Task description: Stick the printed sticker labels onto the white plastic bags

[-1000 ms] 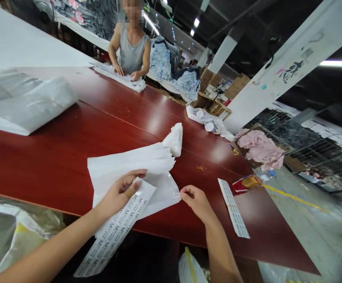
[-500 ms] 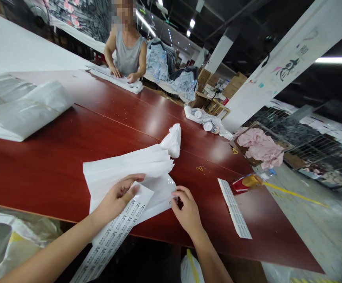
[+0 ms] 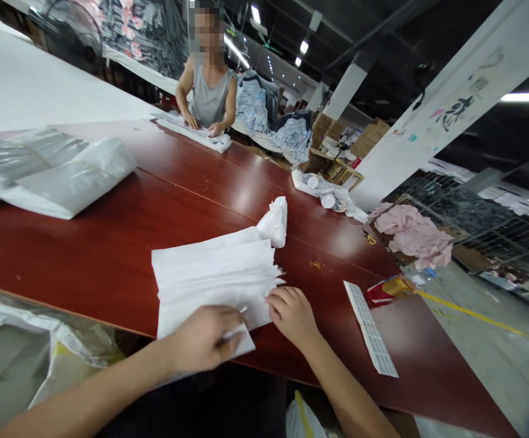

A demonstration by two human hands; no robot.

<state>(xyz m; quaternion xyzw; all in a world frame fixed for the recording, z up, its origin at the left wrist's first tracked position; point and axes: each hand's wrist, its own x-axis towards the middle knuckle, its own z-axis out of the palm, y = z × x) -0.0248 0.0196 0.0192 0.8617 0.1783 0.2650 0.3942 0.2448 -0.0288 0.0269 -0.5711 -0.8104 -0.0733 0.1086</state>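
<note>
My left hand (image 3: pixel 209 337) is closed on a sheet of printed labels; a white corner of the label sheet (image 3: pixel 246 342) sticks out past the fingers, and most of it is hidden. Beneath and beyond that hand, a fanned stack of white plastic bags (image 3: pixel 213 261) lies near the table's front edge. At the stack's right side, the curled fingers of my right hand (image 3: pixel 294 316) pinch the edge of the top bag. A knotted white plastic bundle (image 3: pixel 274 224) touches the stack's far corner. Another label sheet (image 3: pixel 370 328) lies flat to the right.
Folded clear plastic bags (image 3: pixel 77 182) lie on the left of the red-brown table (image 3: pixel 191 204). A red and yellow packet (image 3: pixel 389 289), scissors (image 3: pixel 370 238) and plastic-wrapped rolls (image 3: pixel 328 193) are at the right. Across the table, a person (image 3: pixel 212 94) handles flat white sheets.
My left hand has moved down and right, turning so that the label sheet's printed face is hidden. My right hand's fingers have drawn together at the bag's edge. The view has shifted slightly.
</note>
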